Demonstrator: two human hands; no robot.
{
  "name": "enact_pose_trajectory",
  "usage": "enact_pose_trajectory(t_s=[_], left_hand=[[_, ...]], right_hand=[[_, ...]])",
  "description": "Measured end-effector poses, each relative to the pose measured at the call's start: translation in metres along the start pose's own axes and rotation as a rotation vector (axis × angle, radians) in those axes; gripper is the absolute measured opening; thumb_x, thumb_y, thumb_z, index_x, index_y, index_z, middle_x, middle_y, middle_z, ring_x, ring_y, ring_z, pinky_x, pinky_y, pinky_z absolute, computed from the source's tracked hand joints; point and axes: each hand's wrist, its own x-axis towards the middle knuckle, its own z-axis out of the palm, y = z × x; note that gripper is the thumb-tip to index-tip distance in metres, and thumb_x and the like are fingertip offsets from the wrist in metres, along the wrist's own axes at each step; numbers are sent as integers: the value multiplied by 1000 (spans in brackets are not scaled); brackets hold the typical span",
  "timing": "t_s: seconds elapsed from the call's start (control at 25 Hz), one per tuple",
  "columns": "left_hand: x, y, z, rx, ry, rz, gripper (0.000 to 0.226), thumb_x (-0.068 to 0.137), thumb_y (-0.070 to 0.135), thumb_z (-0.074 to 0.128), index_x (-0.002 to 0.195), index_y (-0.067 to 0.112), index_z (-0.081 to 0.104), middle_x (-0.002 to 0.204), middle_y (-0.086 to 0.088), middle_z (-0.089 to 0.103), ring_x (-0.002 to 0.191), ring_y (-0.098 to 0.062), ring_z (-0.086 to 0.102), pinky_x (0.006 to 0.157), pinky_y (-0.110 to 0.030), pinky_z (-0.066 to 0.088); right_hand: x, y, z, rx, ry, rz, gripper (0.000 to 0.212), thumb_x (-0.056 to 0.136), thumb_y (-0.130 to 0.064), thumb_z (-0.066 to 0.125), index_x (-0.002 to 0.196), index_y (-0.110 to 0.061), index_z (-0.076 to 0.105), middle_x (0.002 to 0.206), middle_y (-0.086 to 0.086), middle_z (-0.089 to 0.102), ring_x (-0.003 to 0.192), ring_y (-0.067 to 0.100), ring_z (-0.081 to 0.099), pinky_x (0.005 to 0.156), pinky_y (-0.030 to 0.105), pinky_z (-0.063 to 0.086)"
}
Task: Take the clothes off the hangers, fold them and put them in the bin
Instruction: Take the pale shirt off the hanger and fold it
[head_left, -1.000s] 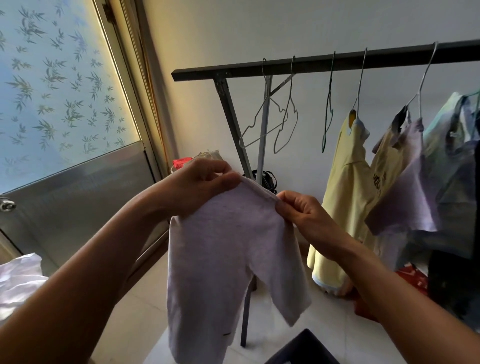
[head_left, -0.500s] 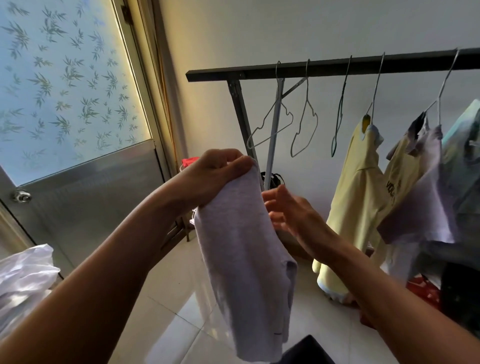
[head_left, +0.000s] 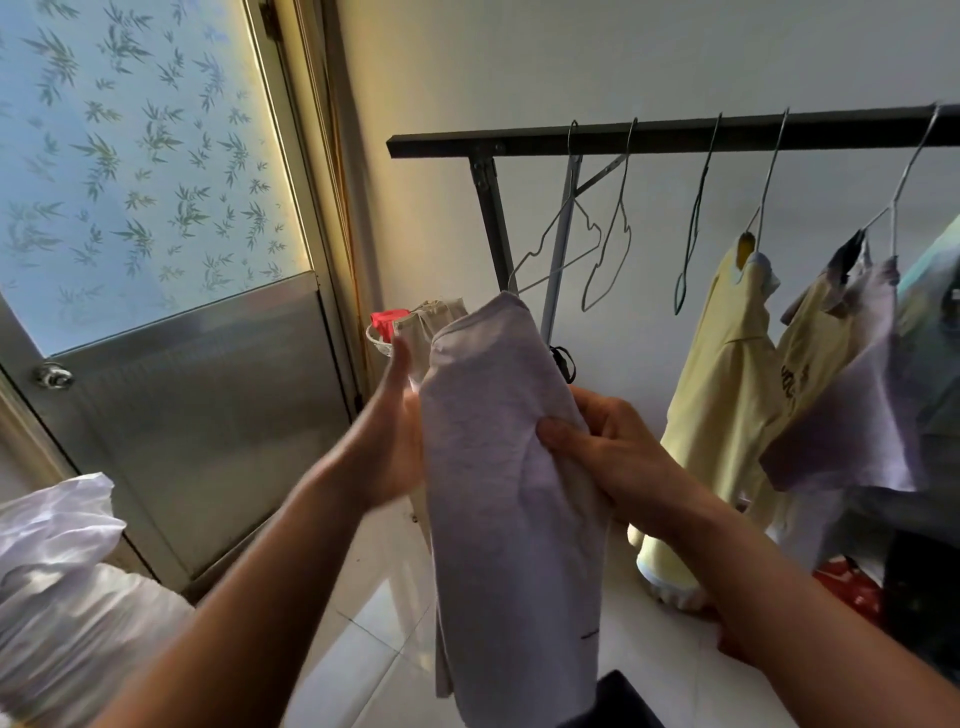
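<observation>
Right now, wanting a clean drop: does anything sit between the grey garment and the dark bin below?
Nothing visible does. The grey garment, pinched by the right hand, hangs down toward the dark bin at the bottom edge.

2 hands, 1 grey garment, 3 bare hangers, 2 laden hangers, 1 rail.

The grey garment, spread wide between both hands a second ago, now hangs folded lengthwise into a narrow strip. The left hand no longer pinches its top; it lies flat against the cloth at 9 o'clock, thumb up. The right hand, clear of the cloth half a second ago, now grips the fold at 3 o'clock.
</observation>
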Motion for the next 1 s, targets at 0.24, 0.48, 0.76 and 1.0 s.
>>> enact_pose_trajectory(t_s=[0.24,0.48,0.76,1.0], left_hand=[[-11,-77,8,69,160,141,83,73,24,83,144,21,41,129,-14,61,110,-28,66,86,-38,57],[-13,-93,15,225,343,267,39,88,12,69,123,29,65,112,-8,72,106,-30,67,92,-43,55],[-25,-66,0,395,209,146,50,69,14,83,117,12,67,108,-7,72,97,-17,69,84,-27,56],[-30,-44,-13,1064,286,262,17,79,35,75,81,18,74,74,6,62,68,-1,53,67,-31,47]], right_hand=[[0,24,2,-79,156,133,39,95,-8,57,134,-11,52,112,1,70,93,11,69,83,24,54],[-28,44,-4,-76,27,215,66,76,-16,79,133,-30,49,118,-4,67,103,7,67,82,19,53],[-30,43,-10,-376,49,69,15,86,-3,67,88,-17,71,76,-6,69,70,2,58,64,17,47],[-27,31,-8,-192,60,61,9,90,-8,63,90,-14,69,71,-12,66,66,-2,58,58,11,43]])
